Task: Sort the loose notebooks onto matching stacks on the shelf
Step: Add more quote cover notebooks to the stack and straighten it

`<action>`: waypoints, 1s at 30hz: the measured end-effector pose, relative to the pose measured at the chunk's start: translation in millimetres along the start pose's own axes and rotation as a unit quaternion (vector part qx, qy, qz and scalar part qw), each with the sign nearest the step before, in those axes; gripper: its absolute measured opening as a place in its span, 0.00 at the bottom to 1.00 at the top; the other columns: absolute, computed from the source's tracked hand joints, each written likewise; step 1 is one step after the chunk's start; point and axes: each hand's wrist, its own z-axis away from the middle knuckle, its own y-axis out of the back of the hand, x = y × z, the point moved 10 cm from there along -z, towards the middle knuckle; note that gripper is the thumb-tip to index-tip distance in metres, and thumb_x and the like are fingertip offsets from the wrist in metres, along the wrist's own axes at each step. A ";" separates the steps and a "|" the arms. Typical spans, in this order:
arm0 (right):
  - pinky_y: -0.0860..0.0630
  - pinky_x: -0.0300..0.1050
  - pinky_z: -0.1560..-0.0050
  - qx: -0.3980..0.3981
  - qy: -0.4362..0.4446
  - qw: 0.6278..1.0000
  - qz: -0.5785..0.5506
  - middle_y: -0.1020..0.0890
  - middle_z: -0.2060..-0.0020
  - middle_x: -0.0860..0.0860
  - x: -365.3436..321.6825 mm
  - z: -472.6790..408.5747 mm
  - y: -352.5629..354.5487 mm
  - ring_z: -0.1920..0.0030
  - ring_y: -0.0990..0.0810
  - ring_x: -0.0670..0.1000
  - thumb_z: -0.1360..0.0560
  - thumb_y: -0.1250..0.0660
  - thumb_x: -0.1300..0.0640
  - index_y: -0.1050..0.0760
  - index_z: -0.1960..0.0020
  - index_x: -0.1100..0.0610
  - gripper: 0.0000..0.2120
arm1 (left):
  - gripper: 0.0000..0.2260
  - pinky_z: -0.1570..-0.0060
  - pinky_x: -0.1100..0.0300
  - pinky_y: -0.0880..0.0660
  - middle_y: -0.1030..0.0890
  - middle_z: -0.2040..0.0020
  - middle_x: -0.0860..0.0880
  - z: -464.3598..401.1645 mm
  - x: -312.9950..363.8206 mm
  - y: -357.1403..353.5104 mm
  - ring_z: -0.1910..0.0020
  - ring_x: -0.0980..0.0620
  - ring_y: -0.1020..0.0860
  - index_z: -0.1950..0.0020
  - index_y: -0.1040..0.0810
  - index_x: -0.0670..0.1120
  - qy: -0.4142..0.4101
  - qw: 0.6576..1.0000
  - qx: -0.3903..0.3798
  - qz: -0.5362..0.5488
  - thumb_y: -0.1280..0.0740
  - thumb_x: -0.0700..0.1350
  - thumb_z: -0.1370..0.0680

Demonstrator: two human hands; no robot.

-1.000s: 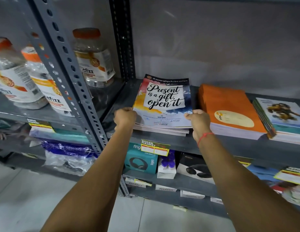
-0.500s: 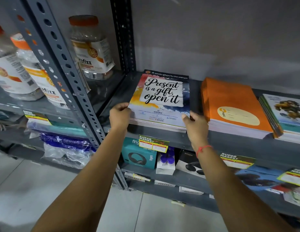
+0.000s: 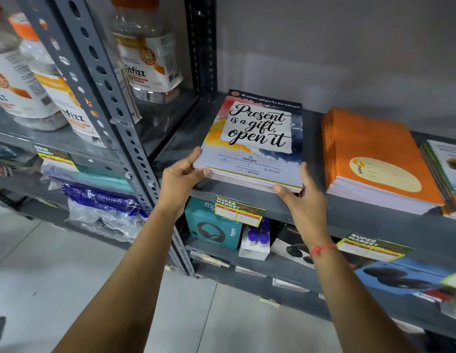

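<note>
Nearest me, both forearms reach up to the shelf [image 3: 285, 212]. The left hand [image 3: 179, 178] pinches the near-left corner of the "Present is a gift" stack [image 3: 257, 138], thumb on the front edge and fingers along the left side; the right hand [image 3: 304, 200] is cupped half open against the near-right corner, fingers spread, touching the edge w/o really clamping it. That stack sits flat at the shelf's left end, edges nearly flush, so I'd say this pile is about squared up. Just right of it, w/ a gap between, lies the orange stack [image 3: 374, 159], also neat, and past that a third stack w/ picture covers [image 3: 443, 169], cut off by the frame edge. No loose notebooks show anywhere, so most of the sorting looks done, but I can't tell what's left out of view. Under the forearms the lower shelf's boxes are partly hidden, and the price tags [image 3: 238, 212] are too blurred to read. Far left, jars [image 3: 147, 59] stand behind the upright.
</note>
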 end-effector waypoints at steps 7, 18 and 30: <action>0.33 0.40 0.33 -0.013 0.000 1.000 -0.005 0.28 0.33 0.43 5.1 -2.1 1.0 0.34 0.31 0.43 0.29 0.30 0.50 0.45 0.24 0.50 0.38 | 0.23 0.54 0.72 0.23 0.16 0.60 0.65 -2.2 0.2 2.7 0.58 0.67 0.20 0.34 0.29 0.38 0.002 1.000 0.005 -0.019 0.33 0.29 0.29; 0.33 0.35 0.40 -0.001 0.014 1.000 0.022 0.25 0.35 0.45 3.3 -2.5 -2.0 0.38 0.30 0.41 0.27 0.33 0.50 0.44 0.24 0.50 0.35 | 0.21 0.57 0.75 0.24 0.18 0.66 0.67 -4.3 -1.0 4.6 0.62 0.68 0.20 0.35 0.28 0.36 0.008 1.000 0.024 -0.014 0.32 0.31 0.28; 0.33 0.20 0.51 -0.002 -0.002 1.000 -0.010 0.27 0.46 0.33 12.3 -10.5 -0.3 0.48 0.27 0.34 0.27 0.32 0.53 0.42 0.25 0.50 0.34 | 0.23 0.49 0.71 0.23 0.30 0.51 0.45 -1.1 1.7 1.8 0.51 0.51 0.28 0.33 0.31 0.39 0.015 1.000 0.027 -0.005 0.33 0.32 0.27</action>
